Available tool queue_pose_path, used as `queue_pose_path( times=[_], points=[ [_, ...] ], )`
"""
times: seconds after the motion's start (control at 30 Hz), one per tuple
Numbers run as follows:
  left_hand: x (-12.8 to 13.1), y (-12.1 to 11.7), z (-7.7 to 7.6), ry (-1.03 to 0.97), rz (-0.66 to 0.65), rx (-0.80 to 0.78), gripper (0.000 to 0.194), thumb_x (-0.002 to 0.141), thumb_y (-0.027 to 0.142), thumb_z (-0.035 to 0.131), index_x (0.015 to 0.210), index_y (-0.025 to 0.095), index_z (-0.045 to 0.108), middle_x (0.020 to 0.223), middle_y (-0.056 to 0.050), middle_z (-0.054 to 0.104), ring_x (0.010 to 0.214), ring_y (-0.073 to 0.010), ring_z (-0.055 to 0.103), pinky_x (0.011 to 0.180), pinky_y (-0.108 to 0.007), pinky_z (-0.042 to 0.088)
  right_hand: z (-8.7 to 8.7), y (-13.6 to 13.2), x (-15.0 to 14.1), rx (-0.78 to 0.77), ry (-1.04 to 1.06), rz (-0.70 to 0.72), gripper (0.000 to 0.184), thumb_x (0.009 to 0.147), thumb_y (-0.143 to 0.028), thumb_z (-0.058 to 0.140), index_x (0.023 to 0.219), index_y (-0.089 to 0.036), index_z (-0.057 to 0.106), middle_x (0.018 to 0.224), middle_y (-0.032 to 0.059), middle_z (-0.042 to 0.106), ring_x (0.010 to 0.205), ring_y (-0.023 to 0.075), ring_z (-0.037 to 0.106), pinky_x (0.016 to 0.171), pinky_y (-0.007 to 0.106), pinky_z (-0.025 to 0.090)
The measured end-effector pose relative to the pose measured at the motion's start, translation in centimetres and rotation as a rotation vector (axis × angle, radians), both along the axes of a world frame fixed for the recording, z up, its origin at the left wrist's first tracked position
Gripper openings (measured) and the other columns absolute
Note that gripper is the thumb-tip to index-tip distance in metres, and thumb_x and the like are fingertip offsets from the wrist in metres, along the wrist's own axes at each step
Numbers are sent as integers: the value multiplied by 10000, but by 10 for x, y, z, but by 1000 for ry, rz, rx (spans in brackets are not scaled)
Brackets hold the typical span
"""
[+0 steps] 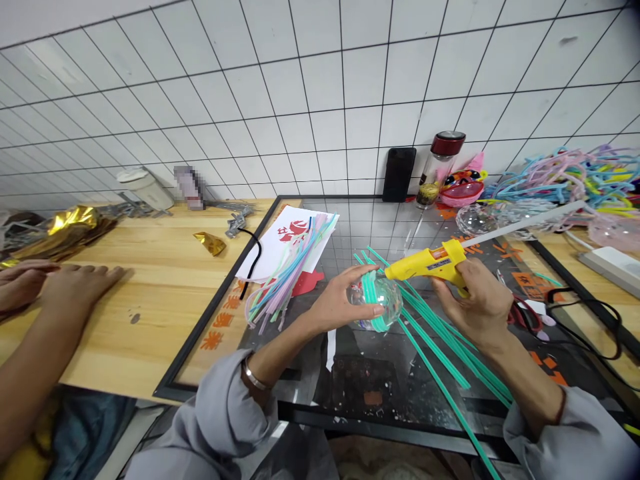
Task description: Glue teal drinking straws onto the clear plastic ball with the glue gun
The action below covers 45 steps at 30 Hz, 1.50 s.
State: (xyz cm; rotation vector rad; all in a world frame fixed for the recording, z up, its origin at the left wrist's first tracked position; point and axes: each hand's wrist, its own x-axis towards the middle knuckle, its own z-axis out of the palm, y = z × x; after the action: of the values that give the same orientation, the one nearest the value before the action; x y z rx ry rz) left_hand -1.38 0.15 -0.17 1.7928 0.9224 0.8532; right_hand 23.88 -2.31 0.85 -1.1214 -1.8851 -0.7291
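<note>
Green strips (437, 340), several, one overrunning the near edge of the table (165, 280). My left hand (347, 297), curled round one clear ball (392, 301), green-banded, between near and far edges. My right hand (477, 300), gripping one yellow glue gun (425, 263), tip close by the ball. Far edge: one black phone (399, 175), one red-capped bottle (431, 175).

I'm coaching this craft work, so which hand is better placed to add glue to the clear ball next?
Probably the right hand: it holds the yellow glue gun, pointed toward the green strips around the clear ball. The left hand is occupied gripping that ball.
</note>
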Motion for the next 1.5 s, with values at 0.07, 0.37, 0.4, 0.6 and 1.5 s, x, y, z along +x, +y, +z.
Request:
queue_pose_path(
  times=[0.07,0.37,0.4,0.6,1.5],
  points=[
    [0,0,0,7,0,2,708,675,334,826,1327,200,588,1382,-114,587,1291,-299,534,1124,-445,380,0,0,0,9,12,-3,182,872,-248,647,828,-219,474,703,5,563,621,149,545,528,284,359],
    [0,0,1,5,-6,-10,695,678,344,803,1326,211,587,1375,-115,590,1279,-299,538,1111,-477,389,-4,0,0,-92,107,-15,189,883,-316,620,791,-231,478,697,12,562,609,157,526,535,300,353],
    [0,0,2,6,-6,-8,694,677,346,802,1324,211,589,1370,-115,593,1278,-299,539,1111,-480,391,-4,0,0,-116,126,-31,201,886,-338,611,782,-234,474,692,13,559,602,159,520,535,304,351],
    [1,0,3,22,-2,-3,691,675,353,802,1319,222,589,1376,-106,596,1274,-297,544,1108,-479,398,-6,0,1,-174,160,-44,211,884,-392,588,777,-239,490,676,23,553,598,168,513,542,310,374],
    [0,0,1,13,2,-8,713,663,362,819,1323,220,591,1401,-116,576,1287,-301,537,1108,-462,400,-6,0,0,-126,144,13,133,876,-318,618,846,-225,529,706,13,579,598,160,526,545,296,373]
  ],
)
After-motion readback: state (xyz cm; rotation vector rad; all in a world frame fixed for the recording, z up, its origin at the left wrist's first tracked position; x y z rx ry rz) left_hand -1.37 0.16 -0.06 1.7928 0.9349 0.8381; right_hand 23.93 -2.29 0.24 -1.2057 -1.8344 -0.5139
